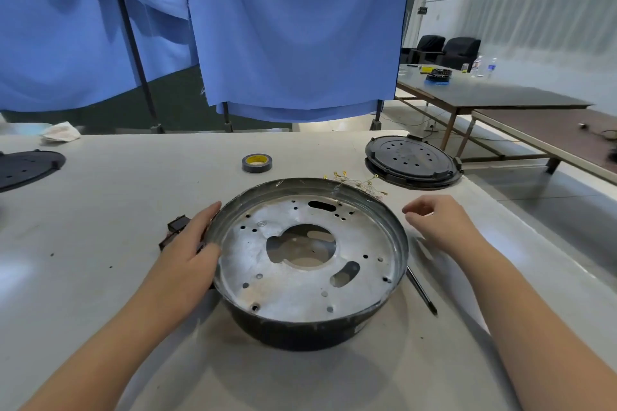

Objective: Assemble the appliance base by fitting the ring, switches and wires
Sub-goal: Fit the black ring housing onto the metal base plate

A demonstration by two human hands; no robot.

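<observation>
No text can be read; the tape roll (pixel 256 162) bears a yellow label, its print illegible.

Base (pixel 310 264): silvery grey inside, black outside. Beyond it: tape roll (pixel 256 163), grey, core apparently yellow. Curtain (pixel 293 30): blue.

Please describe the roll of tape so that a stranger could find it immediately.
Start from the big round metal base in the middle of the white table. Just beyond its far rim lies the roll of tape, flat and alone. It is the only small dark ring with a yellow core.
</observation>
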